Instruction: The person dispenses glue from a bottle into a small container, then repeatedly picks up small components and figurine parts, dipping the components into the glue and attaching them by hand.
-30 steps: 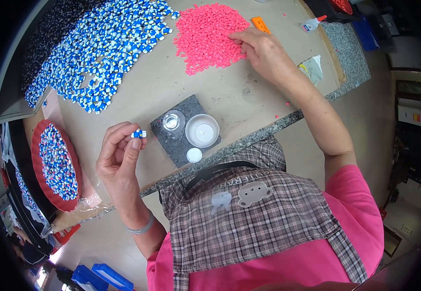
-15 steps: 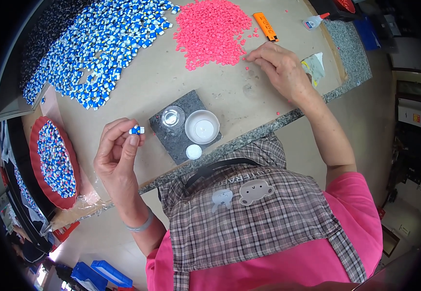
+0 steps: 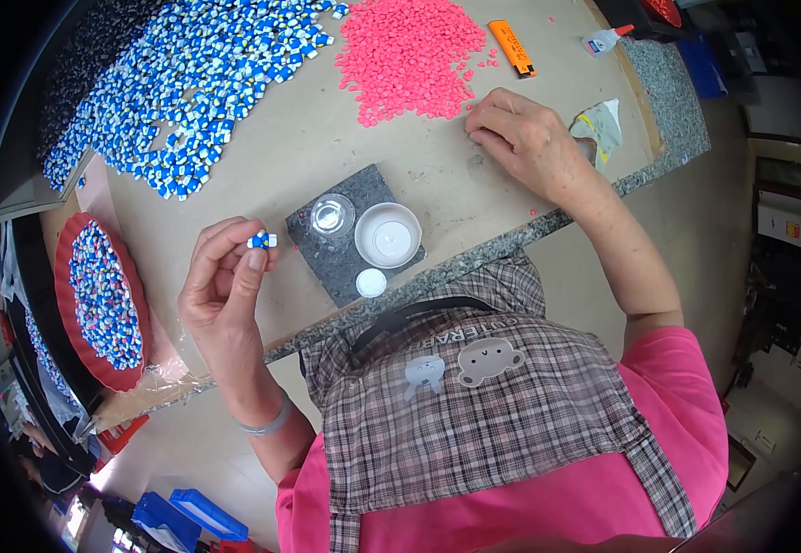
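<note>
Between thumb and index finger, my left hand [image 3: 230,290] pinches a small blue-and-white moulded piece [image 3: 260,241], left of a dark stone slab [image 3: 325,272]. My right hand [image 3: 531,143] is over the table, right of a heap of small pink discs [image 3: 410,60]. Its thumb and index fingertips are pressed together; whatever is between them is hidden or too small to tell. On the slab stand a clear round dish [image 3: 332,216], a white bowl [image 3: 361,241] and a small round white lid-like piece [image 3: 371,283].
A wide heap of blue-and-white pieces [image 3: 188,97] covers the far left. The scalloped red tray [image 3: 124,379] at left holds many more pieces. At far right lie an orange bar-shaped item [image 3: 513,48], a glue bottle [image 3: 601,41] and a torn packet [image 3: 602,129]. Granite [image 3: 511,249] edges the table.
My right fingers have closed slightly and drawn a little nearer; the loose pink disc by their tips is no longer visible. My left hand still pinches the blue-and-white piece.
</note>
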Tool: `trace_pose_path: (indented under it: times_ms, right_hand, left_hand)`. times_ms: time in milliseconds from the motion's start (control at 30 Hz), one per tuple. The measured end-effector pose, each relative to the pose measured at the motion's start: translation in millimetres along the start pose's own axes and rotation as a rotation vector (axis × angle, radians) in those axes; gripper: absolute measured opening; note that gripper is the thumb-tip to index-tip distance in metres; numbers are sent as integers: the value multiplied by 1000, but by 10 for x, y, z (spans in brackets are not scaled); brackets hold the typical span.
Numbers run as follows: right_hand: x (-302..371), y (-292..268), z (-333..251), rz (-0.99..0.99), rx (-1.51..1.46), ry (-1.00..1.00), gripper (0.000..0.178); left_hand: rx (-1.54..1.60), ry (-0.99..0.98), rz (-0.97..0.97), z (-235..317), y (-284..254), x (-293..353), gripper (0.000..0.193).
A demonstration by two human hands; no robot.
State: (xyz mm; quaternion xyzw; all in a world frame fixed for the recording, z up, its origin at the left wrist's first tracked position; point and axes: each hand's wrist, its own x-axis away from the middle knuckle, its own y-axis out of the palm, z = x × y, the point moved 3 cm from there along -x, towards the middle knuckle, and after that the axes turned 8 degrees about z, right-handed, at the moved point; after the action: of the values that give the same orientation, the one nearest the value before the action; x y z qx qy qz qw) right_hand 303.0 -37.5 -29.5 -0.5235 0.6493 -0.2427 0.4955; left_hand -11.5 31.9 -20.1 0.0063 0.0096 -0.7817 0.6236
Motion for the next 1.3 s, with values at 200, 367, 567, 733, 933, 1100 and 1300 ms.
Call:
trace_pose_path:
  times_ms: [200, 367, 567, 733, 933, 1100, 1300]
  right_hand:
    - [-19, -57, 61, -76, -44, -48, 9]
    - [42, -126, 89, -82, -173, 106, 14]
    - [52, -119, 61, -45, -74, 75, 12]
    - [32, -95, 63, -49, -36, 29, 9]
    - [-15, -116, 6, -121, 52, -28, 10]
    - [-76, -83, 43, -283, -8, 66, 13]
    - [-61, -126, -56, -224, -221, 176, 11]
  left_hand:
    - [1, -10, 2, 4, 3, -1, 16]
    - [0, 5, 3, -2, -32, -8, 16]
    - [-5, -15, 22, -8, -15, -1, 20]
    - [-9, -17, 21, 7, -6, 2, 20]
    - [14, -12, 12, -34, -47, -11, 21]
    - [26, -30, 10, -13, -42, 23, 19]
    - [81, -80, -10, -44, -16, 30, 21]
